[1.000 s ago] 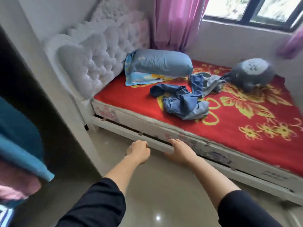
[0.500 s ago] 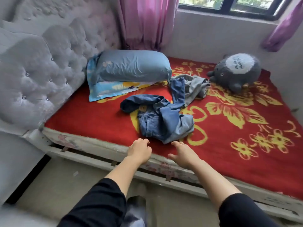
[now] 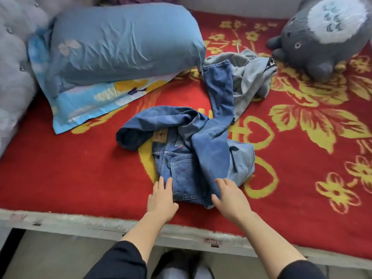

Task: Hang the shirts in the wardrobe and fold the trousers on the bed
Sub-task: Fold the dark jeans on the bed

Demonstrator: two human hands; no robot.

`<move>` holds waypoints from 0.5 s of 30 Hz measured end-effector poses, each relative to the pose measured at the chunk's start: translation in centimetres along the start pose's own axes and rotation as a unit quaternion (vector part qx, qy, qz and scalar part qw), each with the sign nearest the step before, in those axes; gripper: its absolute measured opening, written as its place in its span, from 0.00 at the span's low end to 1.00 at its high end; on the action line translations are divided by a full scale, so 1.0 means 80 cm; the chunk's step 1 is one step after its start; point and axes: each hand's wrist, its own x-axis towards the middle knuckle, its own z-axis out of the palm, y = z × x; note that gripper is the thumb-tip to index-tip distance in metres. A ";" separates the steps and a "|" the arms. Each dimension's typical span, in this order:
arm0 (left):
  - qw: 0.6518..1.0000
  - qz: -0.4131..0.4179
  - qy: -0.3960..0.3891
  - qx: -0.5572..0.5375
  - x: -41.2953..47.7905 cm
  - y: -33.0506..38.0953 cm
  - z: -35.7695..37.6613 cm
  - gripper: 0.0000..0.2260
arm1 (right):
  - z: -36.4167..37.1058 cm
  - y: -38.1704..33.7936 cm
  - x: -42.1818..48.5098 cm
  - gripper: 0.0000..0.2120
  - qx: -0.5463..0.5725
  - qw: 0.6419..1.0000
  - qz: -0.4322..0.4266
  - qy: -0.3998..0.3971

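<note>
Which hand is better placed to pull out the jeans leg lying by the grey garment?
Probably right: the right hand is on the side of the jeans where that leg runs off; the left hand sits by the back pocket.

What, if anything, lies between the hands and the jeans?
Nothing visible. The left hand and right hand both reach the near edge of the crumpled jeans, fingers relaxed. Farther back, one jeans leg overlaps a grey garment.

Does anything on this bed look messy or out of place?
The blue jeans lie crumpled in a heap on the bed, one leg twisted away toward a bunched grey garment near the pillow. Neither is folded. The left hand and right hand, both open, reach the jeans' near edge.
</note>
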 end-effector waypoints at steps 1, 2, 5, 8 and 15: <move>0.998 -0.042 -0.005 -0.051 0.012 -0.001 0.007 0.41 | 0.005 -0.002 0.009 0.18 -0.008 1.000 -0.017 0.014; 0.985 -0.100 -0.007 -0.139 0.022 -0.002 0.011 0.43 | 0.009 -0.006 0.015 0.18 -0.014 0.999 -0.035 0.027; 0.822 -0.272 -0.033 -0.499 0.071 -0.009 0.027 0.36 | 0.036 -0.017 0.045 0.19 -0.028 0.996 -0.076 0.036; 0.663 -0.338 -0.050 -0.666 0.099 -0.017 0.025 0.19 | 0.055 -0.023 0.065 0.25 -0.032 0.996 -0.087 0.020; 0.773 -0.120 -0.089 -0.617 0.074 0.007 -0.060 0.01 | 0.040 -0.033 0.069 0.43 -0.007 0.996 -0.072 -0.046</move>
